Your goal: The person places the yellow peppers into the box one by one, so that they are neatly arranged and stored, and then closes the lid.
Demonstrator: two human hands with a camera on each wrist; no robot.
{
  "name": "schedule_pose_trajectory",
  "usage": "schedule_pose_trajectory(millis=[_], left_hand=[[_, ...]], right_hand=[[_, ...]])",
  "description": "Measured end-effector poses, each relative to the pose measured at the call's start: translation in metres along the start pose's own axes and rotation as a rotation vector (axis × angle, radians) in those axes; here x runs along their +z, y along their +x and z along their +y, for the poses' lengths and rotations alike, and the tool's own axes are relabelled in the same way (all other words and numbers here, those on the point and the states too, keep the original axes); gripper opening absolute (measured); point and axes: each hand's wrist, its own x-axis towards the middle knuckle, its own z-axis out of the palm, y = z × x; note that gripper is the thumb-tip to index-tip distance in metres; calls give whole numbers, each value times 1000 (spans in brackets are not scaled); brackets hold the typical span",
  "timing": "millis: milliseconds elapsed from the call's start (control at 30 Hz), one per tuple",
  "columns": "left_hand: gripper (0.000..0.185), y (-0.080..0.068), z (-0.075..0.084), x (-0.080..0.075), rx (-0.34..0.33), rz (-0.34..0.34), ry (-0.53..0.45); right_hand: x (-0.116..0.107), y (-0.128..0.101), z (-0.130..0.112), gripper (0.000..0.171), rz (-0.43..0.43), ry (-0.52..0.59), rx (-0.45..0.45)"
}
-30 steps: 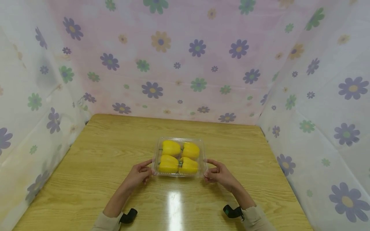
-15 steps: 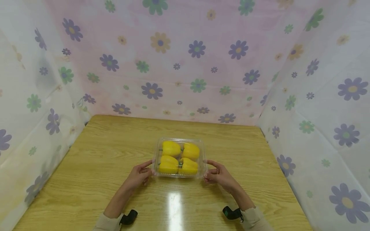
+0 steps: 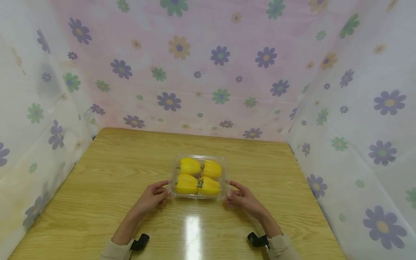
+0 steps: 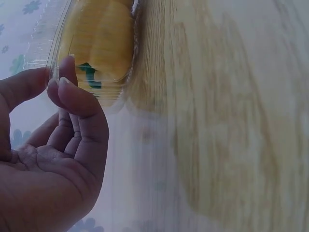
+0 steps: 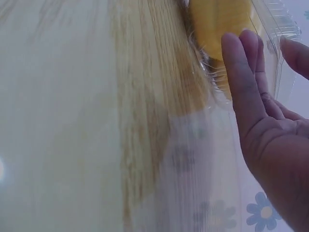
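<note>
A clear plastic clamshell box point(image 3: 199, 197) packed with several yellow bell peppers point(image 3: 190, 167) lies in the middle of the head view. At its near left corner, my left hand point(image 3: 152, 195) pinches the rim between thumb and fingers. The left wrist view shows that hand point(image 4: 63, 145) close up, with a yellow pepper point(image 4: 99, 38) and its green stem behind the plastic. My right hand point(image 3: 243, 198) pinches the opposite rim near the front right corner. In the right wrist view its fingertips point(image 5: 235, 46) meet the box edge, with yellow showing through the wall.
The box is on a wood-grain table point(image 3: 130, 159), which has a bright light reflection point(image 3: 193, 231) near its front. Flower-patterned sheets point(image 3: 201, 72) stand around the back and both sides. Black wrist-worn devices point(image 3: 140, 242) sit at the sleeve cuffs.
The head view has shifted slightly, so everything appears a little further left. Both hands keep their hold on the box, which stays in the same place on the table.
</note>
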Motion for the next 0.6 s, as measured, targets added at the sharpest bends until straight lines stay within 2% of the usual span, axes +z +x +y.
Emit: schedule_pose_trajectory(millis=[167,367,467,600], left_hand=[[58,-3,1,-2,13,-21,31],[60,-6,2,-25,39,-27,112],[61,-8,4,-36,52,6,138],[63,-9,7,-42,113,71,218]], right_hand=[[-3,-7,-3,62,13,-58,30],[-11,-15,-5,63,43,-158,56],[-13,-18,-5,60,98,-226,-1],[-13,-21,-10,51,228,-351,-160]])
